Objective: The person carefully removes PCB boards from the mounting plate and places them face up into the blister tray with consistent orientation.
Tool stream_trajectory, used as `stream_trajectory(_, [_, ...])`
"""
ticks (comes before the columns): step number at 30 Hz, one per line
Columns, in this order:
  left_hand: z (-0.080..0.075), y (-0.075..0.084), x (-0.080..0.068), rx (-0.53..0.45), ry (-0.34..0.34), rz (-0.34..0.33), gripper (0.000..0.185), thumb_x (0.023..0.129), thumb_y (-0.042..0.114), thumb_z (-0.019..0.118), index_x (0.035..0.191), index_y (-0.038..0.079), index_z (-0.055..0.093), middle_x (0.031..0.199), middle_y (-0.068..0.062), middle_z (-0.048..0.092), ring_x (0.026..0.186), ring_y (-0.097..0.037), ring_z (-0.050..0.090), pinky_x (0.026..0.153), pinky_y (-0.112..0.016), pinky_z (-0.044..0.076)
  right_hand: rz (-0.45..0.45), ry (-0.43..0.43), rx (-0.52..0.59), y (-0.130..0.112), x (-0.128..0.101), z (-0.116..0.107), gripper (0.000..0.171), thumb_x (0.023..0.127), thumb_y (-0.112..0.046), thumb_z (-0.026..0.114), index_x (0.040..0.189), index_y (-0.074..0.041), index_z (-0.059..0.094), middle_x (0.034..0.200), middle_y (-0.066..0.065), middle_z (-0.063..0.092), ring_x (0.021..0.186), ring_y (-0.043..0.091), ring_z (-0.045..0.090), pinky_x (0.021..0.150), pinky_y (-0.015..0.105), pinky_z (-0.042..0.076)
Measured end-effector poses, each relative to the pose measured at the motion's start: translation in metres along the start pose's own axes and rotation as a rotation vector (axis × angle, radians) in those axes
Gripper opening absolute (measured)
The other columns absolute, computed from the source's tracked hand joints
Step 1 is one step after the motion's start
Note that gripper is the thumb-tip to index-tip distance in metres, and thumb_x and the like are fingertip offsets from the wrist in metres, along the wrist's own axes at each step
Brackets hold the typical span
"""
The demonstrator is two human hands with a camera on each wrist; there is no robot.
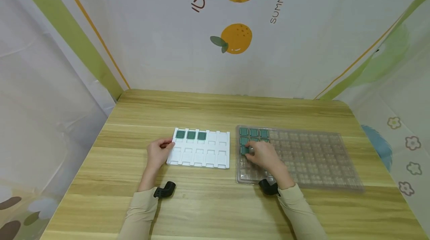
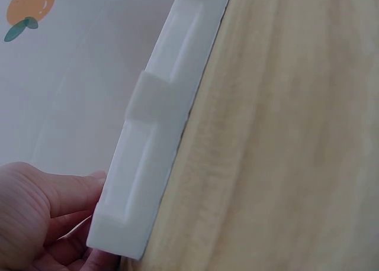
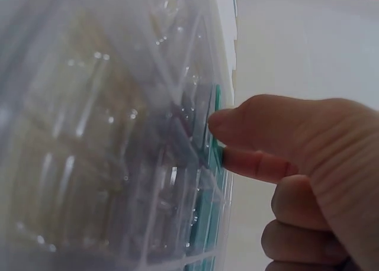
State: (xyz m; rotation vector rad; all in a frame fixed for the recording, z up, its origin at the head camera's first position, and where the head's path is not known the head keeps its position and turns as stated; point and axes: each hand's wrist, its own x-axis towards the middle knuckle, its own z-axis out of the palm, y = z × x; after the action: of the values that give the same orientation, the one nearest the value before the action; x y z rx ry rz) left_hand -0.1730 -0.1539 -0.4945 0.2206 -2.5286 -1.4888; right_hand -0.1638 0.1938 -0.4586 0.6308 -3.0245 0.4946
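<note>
My left hand (image 1: pixel 158 154) grips the left edge of a white plastic tray (image 1: pixel 203 149), which has two rows of pockets. In the left wrist view, the thumb (image 2: pixel 83 191) lies against the tray's side wall. Three green square chips (image 1: pixel 191 135) fill the left pockets of its far row. To the right, my right hand (image 1: pixel 266 156) reaches over the left end of a clear plastic tray (image 1: pixel 309 159). Its thumb and index finger pinch the edges of a green chip (image 1: pixel 244 150) there. Several more green chips (image 1: pixel 254 132) sit in neighbouring pockets, some partly hidden by the hand.
Both trays lie on a wood-grain table (image 1: pixel 201 202), with a gap between them. Behind it hangs a white curtain (image 1: pixel 168 53) printed with fruit and lettering. A black wrist camera (image 1: pixel 165 189) is strapped on the left sleeve, another (image 1: pixel 268 187) on the right.
</note>
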Motion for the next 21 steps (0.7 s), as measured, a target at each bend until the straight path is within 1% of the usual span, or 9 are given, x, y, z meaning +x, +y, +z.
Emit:
stream_trajectory(7, [0.0001,0.0001,0.0001,0.002,0.001,-0.008,0.016,0.083,-0.003,0.066,0.097,-0.009,0.069,0.088,-0.023,0.067,0.072,-0.018,0.059,0.058,-0.014,0.042,0.003,-0.008,-0.005,-0.0015,0.0006,-0.0012,0.027,0.077,-0.017,0.075,0.099,-0.003,0.069,0.055,-0.004,0.053,0.044,0.007,0.035,0.040,0.022,0.028])
stream_trajectory(18, [0.0000,0.0008,-0.0001,-0.001,0.011,0.014,0.015,0.081,-0.004,0.067,0.095,-0.009,0.070,0.087,-0.023,0.068,0.072,-0.020,0.060,0.058,-0.013,0.041,0.018,-0.024,-0.002,-0.0027,0.0013,-0.0024,0.027,0.078,-0.018,0.076,0.100,-0.003,0.069,0.064,0.002,0.063,0.045,0.007,0.039,0.041,0.022,0.032])
stream_trajectory(21, [-0.0001,0.0002,-0.0001,-0.001,0.012,0.016,0.015,0.081,-0.004,0.067,0.095,-0.009,0.070,0.087,-0.024,0.068,0.071,-0.018,0.059,0.058,-0.013,0.041,0.014,-0.021,0.002,-0.0027,0.0014,-0.0022,0.027,0.078,-0.018,0.076,0.099,-0.003,0.069,0.064,0.001,0.063,0.045,0.007,0.039,0.041,0.022,0.032])
